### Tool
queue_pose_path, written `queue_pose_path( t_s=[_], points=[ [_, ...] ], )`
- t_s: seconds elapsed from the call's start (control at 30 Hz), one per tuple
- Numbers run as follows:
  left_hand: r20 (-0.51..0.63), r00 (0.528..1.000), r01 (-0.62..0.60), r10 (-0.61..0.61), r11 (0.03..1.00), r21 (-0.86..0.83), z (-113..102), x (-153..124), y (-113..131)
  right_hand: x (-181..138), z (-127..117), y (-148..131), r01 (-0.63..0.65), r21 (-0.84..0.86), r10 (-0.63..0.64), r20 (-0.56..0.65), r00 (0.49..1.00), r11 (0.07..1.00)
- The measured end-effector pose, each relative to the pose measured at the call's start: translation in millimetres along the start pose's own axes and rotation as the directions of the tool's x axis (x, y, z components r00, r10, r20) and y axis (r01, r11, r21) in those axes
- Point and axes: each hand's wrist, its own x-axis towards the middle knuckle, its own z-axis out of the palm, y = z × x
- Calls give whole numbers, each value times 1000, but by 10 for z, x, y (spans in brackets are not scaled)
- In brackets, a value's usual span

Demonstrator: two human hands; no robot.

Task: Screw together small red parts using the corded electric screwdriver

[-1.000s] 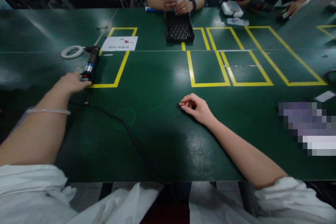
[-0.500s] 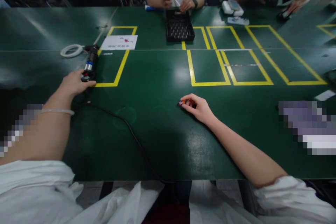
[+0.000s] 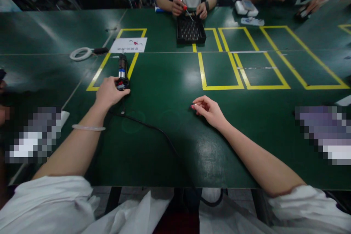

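Note:
My left hand (image 3: 111, 91) is closed around the near end of a black corded power tool (image 3: 122, 67) with a blue and silver band. A thin tip stands at the tool's far end, and a black cord (image 3: 164, 135) runs from it over the table's near edge. Near the middle of the green table, my right hand (image 3: 208, 109) pinches a small red and dark part (image 3: 193, 106) between thumb and fingertips. Its exact kind is too small to tell.
Yellow tape frames (image 3: 223, 87) mark the green table (image 3: 164, 73). A white paper (image 3: 128, 45) and a coiled white cable (image 3: 80, 54) lie at the left. Opposite, a person holds a red screwdriver (image 3: 181, 2) over a black tray (image 3: 191, 40). Another person works at the far right.
My left hand has moved to the right with the power tool, away from the coiled cable and into the left tape frame. My right hand has turned slightly, still pinching the small part.

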Motion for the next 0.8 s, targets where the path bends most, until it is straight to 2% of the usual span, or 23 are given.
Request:
queue_pose_path(
  t_s=[0.1,0.27,0.4,0.57,0.8],
  points=[
    [-28,999,18,-15,995,93,83,-200,473,3,2,-18,-55,31,55,-10,998,998],
    [7,979,-205,206,972,116,193,-630,1338,16,-1,-37,-106,62,107,-21,994,992],
    [18,929,-368,369,921,128,290,-889,1849,30,-25,-43,-108,30,108,-24,994,994],
    [15,874,-485,486,869,93,374,-1050,2173,41,-75,-39,-85,-40,84,-35,996,996],
    [11,865,-502,502,863,58,397,-1104,2236,42,-91,-36,-63,-154,59,-32,998,986]
  ],
)
